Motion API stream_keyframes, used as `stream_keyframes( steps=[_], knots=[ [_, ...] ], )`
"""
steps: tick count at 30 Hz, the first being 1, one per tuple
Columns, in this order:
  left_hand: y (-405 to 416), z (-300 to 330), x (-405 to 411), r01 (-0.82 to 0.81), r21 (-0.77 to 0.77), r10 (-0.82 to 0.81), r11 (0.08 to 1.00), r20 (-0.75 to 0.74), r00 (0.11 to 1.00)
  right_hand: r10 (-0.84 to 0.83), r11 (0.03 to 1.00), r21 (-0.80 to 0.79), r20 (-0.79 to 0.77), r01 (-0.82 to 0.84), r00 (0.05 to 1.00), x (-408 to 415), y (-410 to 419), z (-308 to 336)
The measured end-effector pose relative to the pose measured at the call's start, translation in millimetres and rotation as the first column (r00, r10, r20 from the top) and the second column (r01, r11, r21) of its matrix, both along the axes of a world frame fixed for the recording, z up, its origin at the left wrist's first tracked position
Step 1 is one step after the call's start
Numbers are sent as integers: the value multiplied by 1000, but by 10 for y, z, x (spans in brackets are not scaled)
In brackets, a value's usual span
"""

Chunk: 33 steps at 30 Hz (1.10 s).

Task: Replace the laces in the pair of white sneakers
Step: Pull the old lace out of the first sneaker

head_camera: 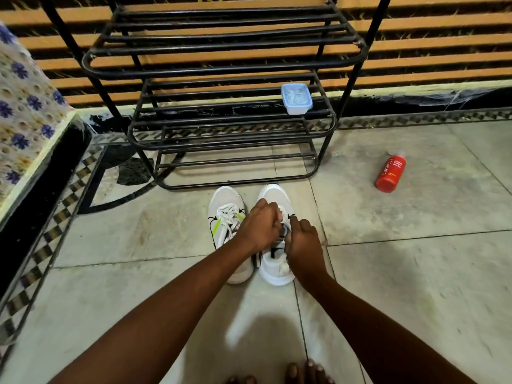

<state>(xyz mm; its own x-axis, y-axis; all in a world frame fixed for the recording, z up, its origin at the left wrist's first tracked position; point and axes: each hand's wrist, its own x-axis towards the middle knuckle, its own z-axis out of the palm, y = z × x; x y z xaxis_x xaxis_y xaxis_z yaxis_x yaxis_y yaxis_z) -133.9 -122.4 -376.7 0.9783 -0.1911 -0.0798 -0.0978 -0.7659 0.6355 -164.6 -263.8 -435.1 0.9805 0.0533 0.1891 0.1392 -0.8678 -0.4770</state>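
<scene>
2 white sneakers on the floor, both my hands on the right one.

Left sneaker (227, 217) still laced, white lace loose over the tongue; right sneaker (277, 261) just beside it, toes twd the black metal rack (221, 112). My left hand (261, 227) has fingers curled, pinching a white lace (282, 213) near the front eyelets; my right hand (303, 245) is curled over the tongue, can't tell what it pinches. 1 bunched lace end lies at the heel. 1 blue lidded tub (296, 98) on the rack's 2nd shelf, 1 red bottle (390, 171) lying well apart to the right. My arms cover pt of both shoes.
</scene>
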Motion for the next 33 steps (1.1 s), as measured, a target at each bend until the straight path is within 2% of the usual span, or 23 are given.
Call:
stream_keyframes(
  steps=[5,10,16,20,23,25,27,29,31,32,33],
  knots=[
    [-40,-74,21,-40,36,40,999,-8,999,-49,998,28,66,48,997,-15,13,-91],
    [-95,-95,50,26,206,-18,978,-40,999,-42,997,70,43,39,998,-19,-2,-132],
    [-156,-53,72,-92,184,94,979,0,996,-41,998,57,29,39,999,-31,2,-79],
    [-76,-139,33,-197,-2,197,980,-25,980,-60,995,74,-24,62,998,-39,17,-45],
    [33,-155,46,-373,-235,362,898,-91,928,-75,993,91,-20,76,997,-46,17,-36],
    [89,-110,88,-404,-326,390,855,-109,914,-76,993,93,-6,76,997,-46,17,-36],
    [113,-29,149,-332,-262,326,906,-66,943,-61,995,84,3,61,998,-37,11,-40],
    [128,50,191,-281,-57,281,958,-13,960,-32,998,53,29,30,999,-26,-11,-38],
    [150,63,201,-269,164,261,949,67,963,21,1000,18,53,-22,998,2,-41,-23],
    [164,62,196,-274,179,261,945,90,961,48,999,4,59,-48,997,29,-59,-7],
    [169,73,188,-273,118,265,955,77,961,73,997,-6,56,-73,996,62,-73,16]
  ],
)
